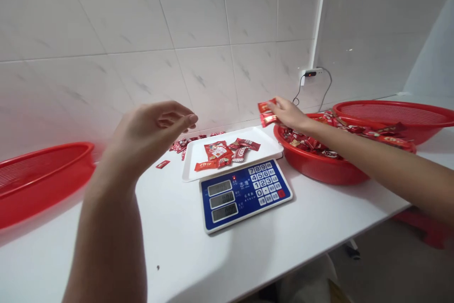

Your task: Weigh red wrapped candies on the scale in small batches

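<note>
My right hand (pixel 287 113) pinches red candy packets (pixel 268 117) between thumb and fingers, above the right rim of the white tray and beside a full red basin. My left hand (pixel 152 125) hovers in the air left of the tray, its fingers loosely bent and nothing visible in them. The white tray (pixel 191 151) sits on top of a blue and white digital scale (pixel 244 194) and bears several red candy packets (pixel 218 150). Inside the red basin (pixel 319 169) is a heap of wrapped candies (pixel 308 142).
Loose red packets (pixel 180 143) lie behind the tray, and a single packet (pixel 162 164) lies to its left. A red basket (pixel 46 185) stands at the left, another basket (pixel 393 109) at the back right. A wall socket (pixel 312 73) with cables is behind.
</note>
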A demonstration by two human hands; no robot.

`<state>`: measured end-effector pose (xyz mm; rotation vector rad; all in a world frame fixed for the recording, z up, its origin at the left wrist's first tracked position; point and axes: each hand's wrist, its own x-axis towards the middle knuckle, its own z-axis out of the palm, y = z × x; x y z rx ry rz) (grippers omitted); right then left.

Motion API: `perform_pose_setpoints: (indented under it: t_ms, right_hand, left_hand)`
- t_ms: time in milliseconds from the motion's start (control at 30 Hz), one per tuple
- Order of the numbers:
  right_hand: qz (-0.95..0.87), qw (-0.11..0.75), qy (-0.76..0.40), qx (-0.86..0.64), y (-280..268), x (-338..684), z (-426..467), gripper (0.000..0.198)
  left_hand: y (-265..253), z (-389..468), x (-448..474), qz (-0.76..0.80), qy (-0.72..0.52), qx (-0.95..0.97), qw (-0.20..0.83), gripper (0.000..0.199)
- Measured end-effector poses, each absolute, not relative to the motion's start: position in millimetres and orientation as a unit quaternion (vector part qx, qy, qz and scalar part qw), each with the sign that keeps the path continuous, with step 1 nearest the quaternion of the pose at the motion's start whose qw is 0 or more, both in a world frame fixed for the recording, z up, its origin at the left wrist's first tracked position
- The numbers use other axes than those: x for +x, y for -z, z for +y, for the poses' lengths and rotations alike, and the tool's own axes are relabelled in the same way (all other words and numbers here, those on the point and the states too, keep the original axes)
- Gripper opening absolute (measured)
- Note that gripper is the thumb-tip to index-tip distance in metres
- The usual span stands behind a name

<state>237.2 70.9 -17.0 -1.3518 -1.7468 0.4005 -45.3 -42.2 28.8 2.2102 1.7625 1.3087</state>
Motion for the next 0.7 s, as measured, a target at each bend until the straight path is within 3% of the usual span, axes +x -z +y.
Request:
perform_pose_setpoints:
  t_ms: [100,233,467,533,700]
  right_hand:
    - [-0.716,0.427,-0.231,-0.501,12.5,186.3,78.5,0.018]
    - [-0.726,0.403,-0.242,-0.502,20.1,138.7,88.7,0.02]
    - [-0.8,0.332,-0.052,-0.497,39.9,135.6,90.4,0.03]
    - [-0.769,0.414,-0.064,-0.483,42.3,143.3,89.2,0.03]
    - [-0.497,0.746,-0.203,-0.394,25.7,165.7,78.7,0.036]
  left_hand:
    - [-30.1,-45.0,-49.2,0.576,-0.407,0.708,0.02,0.027]
    - [-32.4,-46.0,-52.5,0.578,-0.397,0.712,0.041,0.03]
    - [-31.4,-47.3,-55.0,0.566,-0.411,0.714,0.023,0.03]
    - [-30.6,-47.4,-56.2,0.563,-0.411,0.717,0.019,0.03]
    - [-29.4,-47.1,-58.2,0.54,-0.43,0.723,-0.006,0.025]
